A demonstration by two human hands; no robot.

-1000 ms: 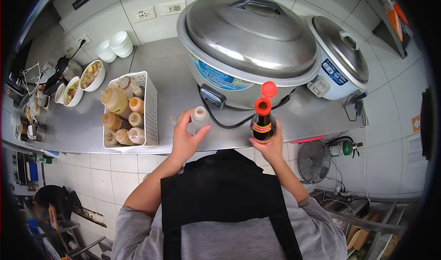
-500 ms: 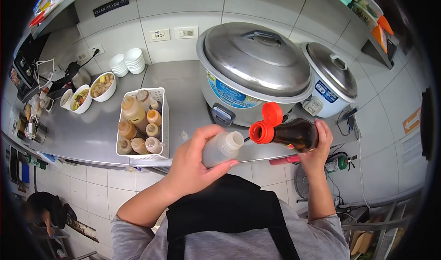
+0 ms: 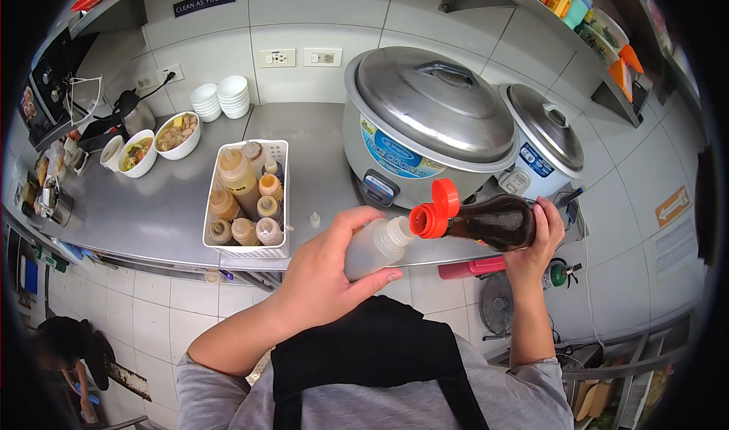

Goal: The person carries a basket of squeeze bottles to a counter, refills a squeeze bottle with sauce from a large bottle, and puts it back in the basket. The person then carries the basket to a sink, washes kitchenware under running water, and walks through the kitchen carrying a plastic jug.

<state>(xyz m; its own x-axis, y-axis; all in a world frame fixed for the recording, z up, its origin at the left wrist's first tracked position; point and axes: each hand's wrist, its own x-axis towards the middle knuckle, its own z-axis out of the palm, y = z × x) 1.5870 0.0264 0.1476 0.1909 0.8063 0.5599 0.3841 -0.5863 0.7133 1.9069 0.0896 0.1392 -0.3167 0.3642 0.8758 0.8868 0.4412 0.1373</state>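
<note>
My left hand (image 3: 323,267) is wrapped round a translucent white squeeze bottle (image 3: 370,254), its uncapped mouth tilted up and to the right. In my right hand (image 3: 539,240) is a dark glass sauce bottle (image 3: 493,223), held almost level with its red flip cap (image 3: 435,216) open. The cap's opening sits right at the squeeze bottle's mouth; whether they touch I cannot tell. No liquid stream is visible. On the steel counter, left of the big cooker, stands a small clear nozzle tip (image 3: 315,219).
A white basket (image 3: 282,176) of several filled squeeze bottles stands left on the counter (image 3: 304,134). Behind my hands are a large rice cooker (image 3: 425,119) and a smaller one (image 3: 541,138). Food bowls (image 3: 178,145) sit further left. A person (image 3: 68,346) crouches at lower left.
The two bottles have come together, the squeeze bottle's mouth moving right to the red cap. The head view has shifted slightly.
</note>
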